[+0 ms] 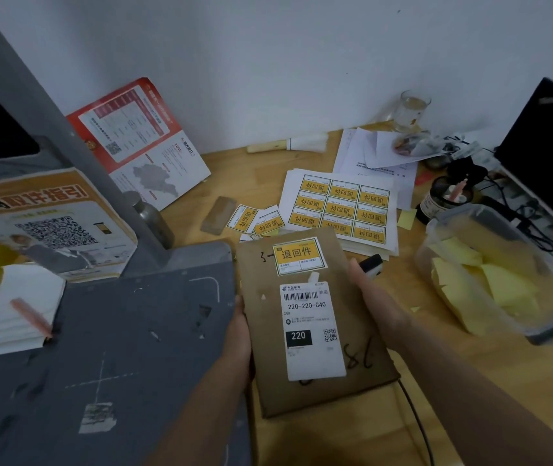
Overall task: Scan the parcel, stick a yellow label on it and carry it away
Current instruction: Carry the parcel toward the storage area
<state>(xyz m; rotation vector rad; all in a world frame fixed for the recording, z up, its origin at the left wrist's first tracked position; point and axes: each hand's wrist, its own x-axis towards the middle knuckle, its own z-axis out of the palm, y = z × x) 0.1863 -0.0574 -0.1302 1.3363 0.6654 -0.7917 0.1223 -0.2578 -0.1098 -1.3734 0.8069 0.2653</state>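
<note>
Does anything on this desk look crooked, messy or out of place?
Yes. The yellow label on the flat brown cardboard parcel sits slightly tilted. A few loose cut yellow labels lie scattered on the wooden desk beside the neat sheet of yellow labels.

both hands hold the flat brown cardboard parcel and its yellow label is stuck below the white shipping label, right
Not quite. In the head view both the left hand and right hand hold the flat brown cardboard parcel, but the yellow label sits above the white shipping label, not below.
</note>
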